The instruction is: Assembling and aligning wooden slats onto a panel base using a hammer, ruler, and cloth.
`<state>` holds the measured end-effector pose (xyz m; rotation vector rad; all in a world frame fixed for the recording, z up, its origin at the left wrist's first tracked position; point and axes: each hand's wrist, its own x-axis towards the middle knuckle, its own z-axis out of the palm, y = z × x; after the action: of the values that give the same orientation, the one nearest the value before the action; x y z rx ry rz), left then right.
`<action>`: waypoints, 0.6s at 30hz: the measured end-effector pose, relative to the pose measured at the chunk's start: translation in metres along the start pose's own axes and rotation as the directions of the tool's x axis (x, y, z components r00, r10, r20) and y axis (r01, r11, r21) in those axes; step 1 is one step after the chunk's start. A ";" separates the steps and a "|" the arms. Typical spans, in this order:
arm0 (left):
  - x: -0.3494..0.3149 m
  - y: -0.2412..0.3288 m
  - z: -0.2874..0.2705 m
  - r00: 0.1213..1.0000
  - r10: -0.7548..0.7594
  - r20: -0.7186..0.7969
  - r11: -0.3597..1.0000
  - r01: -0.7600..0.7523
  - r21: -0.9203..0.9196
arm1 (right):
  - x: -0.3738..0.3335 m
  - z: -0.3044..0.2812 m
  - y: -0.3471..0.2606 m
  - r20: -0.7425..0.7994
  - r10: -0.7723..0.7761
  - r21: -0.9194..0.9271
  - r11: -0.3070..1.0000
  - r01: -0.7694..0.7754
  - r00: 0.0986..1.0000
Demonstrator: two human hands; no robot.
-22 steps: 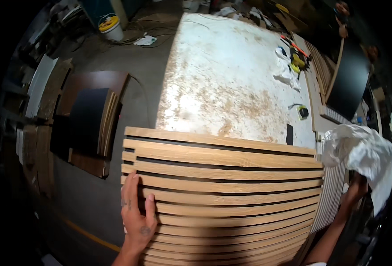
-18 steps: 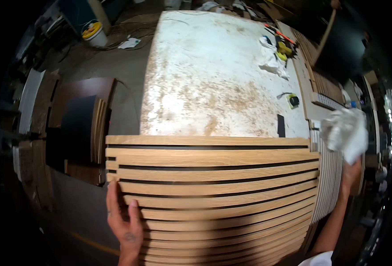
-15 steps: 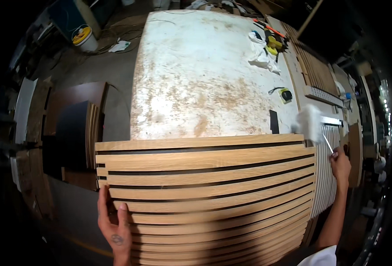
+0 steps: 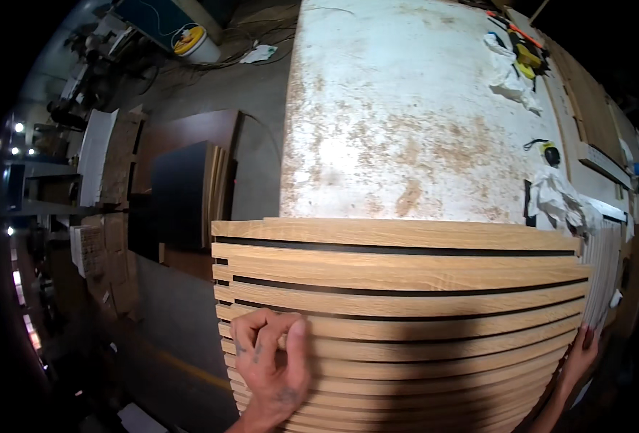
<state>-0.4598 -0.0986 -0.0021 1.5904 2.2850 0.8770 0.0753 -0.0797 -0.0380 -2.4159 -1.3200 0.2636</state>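
A slatted wood panel [image 4: 406, 278], light oak strips with dark gaps between them, lies in front of me. My left hand [image 4: 270, 357] is over its left part, fingers curled in and thumb against them. Whatever lies inside those fingers, if anything, is hidden. At the panel's right edge is my right hand [image 4: 583, 352], its fingers closed at the rim and partly out of sight. Just beyond the panel's far right corner lies a crumpled white cloth [image 4: 556, 198].
The panel adjoins a worn white tabletop [image 4: 377, 108]. A tape measure [image 4: 550, 153], another white cloth [image 4: 503, 65] and a yellow-black tool [image 4: 527, 58] lie on its right side. Dark boards [image 4: 182, 191] stand at left, and a white bucket [image 4: 197, 45] with yellow rim farther back.
My right hand has let go of a blurred white thing and come down to the panel's edge. My left hand has moved from the left edge onto the slats and curled. The view has shifted.
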 end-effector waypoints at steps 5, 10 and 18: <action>-0.015 -0.004 0.002 0.998 -0.043 -0.042 0.999 0.042 -0.035 | -0.039 0.025 -0.030 -0.271 0.056 0.186 0.982 -0.005 0.961; -0.021 -0.005 0.006 0.980 -0.139 -0.142 0.965 0.102 -0.242 | -0.041 0.029 -0.023 -0.252 -0.053 0.011 0.998 0.058 0.966; -0.028 0.000 -0.001 0.999 -0.044 0.008 0.991 0.042 0.126 | -0.042 0.020 -0.045 -0.255 -0.241 -0.195 0.961 0.194 0.937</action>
<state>-0.4492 -0.1246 -0.0051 1.5850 2.4005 0.7248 0.0116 -0.0882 -0.0386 -2.3026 -1.5109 -0.2472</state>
